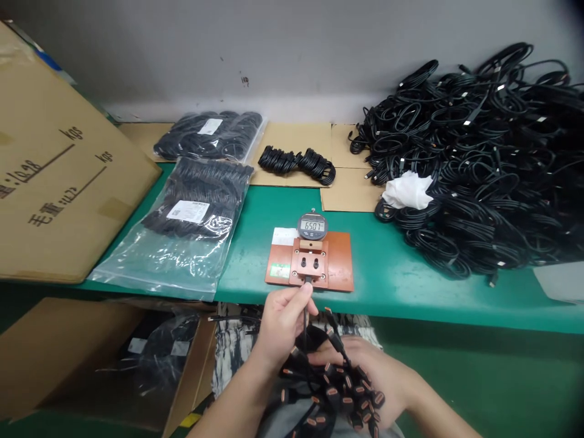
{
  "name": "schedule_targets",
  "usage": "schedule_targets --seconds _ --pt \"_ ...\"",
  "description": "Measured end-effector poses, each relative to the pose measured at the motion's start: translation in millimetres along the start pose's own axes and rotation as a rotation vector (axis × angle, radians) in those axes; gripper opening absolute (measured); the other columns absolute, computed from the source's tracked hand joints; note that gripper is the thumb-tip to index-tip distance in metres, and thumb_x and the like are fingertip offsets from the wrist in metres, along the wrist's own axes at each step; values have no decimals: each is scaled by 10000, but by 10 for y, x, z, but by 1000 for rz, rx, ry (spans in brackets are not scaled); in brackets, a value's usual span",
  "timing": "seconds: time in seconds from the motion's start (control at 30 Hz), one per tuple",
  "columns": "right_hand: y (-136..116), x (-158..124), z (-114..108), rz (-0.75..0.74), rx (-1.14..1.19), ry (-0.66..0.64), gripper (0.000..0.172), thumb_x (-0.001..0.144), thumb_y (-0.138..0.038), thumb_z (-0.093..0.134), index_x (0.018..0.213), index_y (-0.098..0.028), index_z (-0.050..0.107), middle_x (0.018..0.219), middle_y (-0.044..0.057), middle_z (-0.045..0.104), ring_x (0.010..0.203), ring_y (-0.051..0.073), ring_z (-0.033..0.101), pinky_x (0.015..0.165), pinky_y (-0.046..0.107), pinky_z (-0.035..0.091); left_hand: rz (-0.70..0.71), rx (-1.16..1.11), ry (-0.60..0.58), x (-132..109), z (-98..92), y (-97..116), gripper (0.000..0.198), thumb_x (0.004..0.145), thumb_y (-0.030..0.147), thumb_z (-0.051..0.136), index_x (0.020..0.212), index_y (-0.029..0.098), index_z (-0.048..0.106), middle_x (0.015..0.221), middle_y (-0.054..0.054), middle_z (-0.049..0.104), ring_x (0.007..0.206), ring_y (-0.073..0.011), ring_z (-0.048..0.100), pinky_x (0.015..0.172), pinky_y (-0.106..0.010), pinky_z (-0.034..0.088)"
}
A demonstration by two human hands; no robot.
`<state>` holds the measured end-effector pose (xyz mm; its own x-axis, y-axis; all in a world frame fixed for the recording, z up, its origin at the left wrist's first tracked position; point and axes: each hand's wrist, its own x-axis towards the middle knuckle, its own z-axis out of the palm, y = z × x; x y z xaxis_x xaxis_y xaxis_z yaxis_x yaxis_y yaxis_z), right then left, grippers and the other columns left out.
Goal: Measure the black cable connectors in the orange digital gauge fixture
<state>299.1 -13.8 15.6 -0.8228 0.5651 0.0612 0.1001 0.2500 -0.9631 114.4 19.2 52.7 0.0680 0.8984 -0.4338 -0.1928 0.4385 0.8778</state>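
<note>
At the front edge of the green bench [410, 286], in the head view, the left hand [283, 319] pinches one black cable plug [308, 281] between thumb and fingers [305, 293]. The plug's tip sits at the front slot of the brown fixture [340, 261]. A digital gauge [312, 226] on top of the fixture shows a reading. The right hand [387, 380] sits lower, near the lap, and is clenched around a bundle of plugs [340, 392] with their ends fanned upward.

To do this well, I judge the plug should stay square with the slot and go in straight, gripped on its body rather than on the cord. The bundle should hang slack so it doesn't drag the plug sideways and upset the reading.

A large pile of black cables [493, 164] with a white cloth [407, 190] on it lies well off to the right. Bagged cables [191, 213] and a cardboard box [59, 176] lie to the left.
</note>
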Motion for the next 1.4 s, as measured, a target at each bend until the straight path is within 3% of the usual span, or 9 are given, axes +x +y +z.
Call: schedule_targets --seconds 1.4 --pt "7 -28 0 43 39 -61 774 629 -592 692 1286 -198 584 1158 124 668 1051 316 652 996 391 450 25 -55 -11 28 2 -20 506 797 546 655 510 134 593 356 84 271 339 -32 216 385 -209 119"
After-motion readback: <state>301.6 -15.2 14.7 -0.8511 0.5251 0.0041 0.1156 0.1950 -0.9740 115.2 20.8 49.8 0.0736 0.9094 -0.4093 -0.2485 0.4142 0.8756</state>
